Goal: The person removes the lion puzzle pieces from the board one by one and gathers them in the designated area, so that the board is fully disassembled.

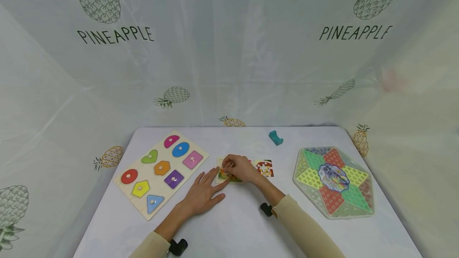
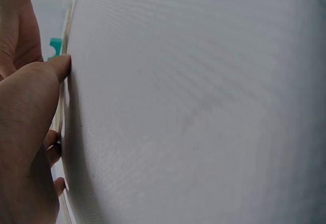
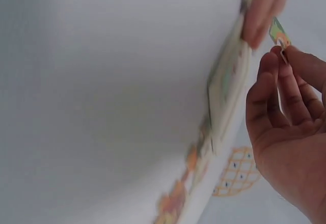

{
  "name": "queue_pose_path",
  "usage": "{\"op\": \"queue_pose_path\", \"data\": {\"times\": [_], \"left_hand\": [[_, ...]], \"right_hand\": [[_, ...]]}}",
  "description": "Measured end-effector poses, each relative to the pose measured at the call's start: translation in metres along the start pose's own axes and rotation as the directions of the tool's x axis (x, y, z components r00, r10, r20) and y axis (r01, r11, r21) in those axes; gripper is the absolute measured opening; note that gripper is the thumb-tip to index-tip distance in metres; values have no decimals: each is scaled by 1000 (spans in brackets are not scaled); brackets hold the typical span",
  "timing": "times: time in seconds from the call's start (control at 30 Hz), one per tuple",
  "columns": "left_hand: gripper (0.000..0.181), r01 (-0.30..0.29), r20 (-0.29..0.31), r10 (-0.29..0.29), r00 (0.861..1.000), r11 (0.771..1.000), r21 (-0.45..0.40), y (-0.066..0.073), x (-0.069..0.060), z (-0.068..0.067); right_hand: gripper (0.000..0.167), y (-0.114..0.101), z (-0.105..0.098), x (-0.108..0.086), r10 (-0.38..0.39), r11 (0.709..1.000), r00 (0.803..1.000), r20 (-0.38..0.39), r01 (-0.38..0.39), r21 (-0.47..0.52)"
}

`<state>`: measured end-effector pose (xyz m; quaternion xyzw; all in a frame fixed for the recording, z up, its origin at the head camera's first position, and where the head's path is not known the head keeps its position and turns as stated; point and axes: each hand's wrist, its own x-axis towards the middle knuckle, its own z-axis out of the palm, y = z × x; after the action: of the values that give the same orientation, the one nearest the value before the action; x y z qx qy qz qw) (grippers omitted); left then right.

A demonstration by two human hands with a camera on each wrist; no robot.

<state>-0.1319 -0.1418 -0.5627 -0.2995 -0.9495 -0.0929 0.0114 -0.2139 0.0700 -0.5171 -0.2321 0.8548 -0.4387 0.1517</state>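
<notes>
In the head view my right hand [image 1: 241, 169] is over a small picture puzzle tray [image 1: 218, 180]. The right wrist view shows its thumb and fingertips pinching a small green-and-orange puzzle piece [image 3: 278, 31] above the table. Fingers spread, my left hand [image 1: 201, 195] lies palm down with its fingertips at the tray's left edge. Part of the tray is hidden under the right hand. Just right of the tray lie red-and-yellow puzzle pieces [image 1: 264, 168], partly behind the right hand.
At the left lies a wooden shape board [image 1: 152, 179] with several knobbed coloured shapes. A hexagonal star-patterned game board [image 1: 332, 158] lies on the right. Towards the table's back edge sits a teal curved block [image 1: 276, 137]. Pineapple-printed sheeting [image 1: 229, 51] hangs behind the table.
</notes>
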Motion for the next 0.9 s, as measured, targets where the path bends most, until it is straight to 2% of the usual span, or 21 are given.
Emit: {"op": "queue_pose_path", "data": {"times": [0.17,0.3,0.47,0.63,0.9], "left_hand": [[54,5,4,-5,1000,1000,14,0,0,-1],[54,3,-2,-3,1000,1000,27,0,1,-1],[54,-8,-17,8,1000,1000,24,-2,0,2],[54,-18,-32,19,999,1000,17,-4,-1,4],[54,-17,-35,18,999,1000,18,-3,0,6]], "right_hand": [[13,1,-22,-10,7,1000,999,-37,-7,-7],[13,4,-41,-22,42,999,998,-56,-43,-17],[11,18,-57,-38,85,996,996,-4,-84,32],[10,33,-59,-50,88,994,994,63,-92,61],[10,44,-50,-57,120,991,989,84,-125,56]]}}
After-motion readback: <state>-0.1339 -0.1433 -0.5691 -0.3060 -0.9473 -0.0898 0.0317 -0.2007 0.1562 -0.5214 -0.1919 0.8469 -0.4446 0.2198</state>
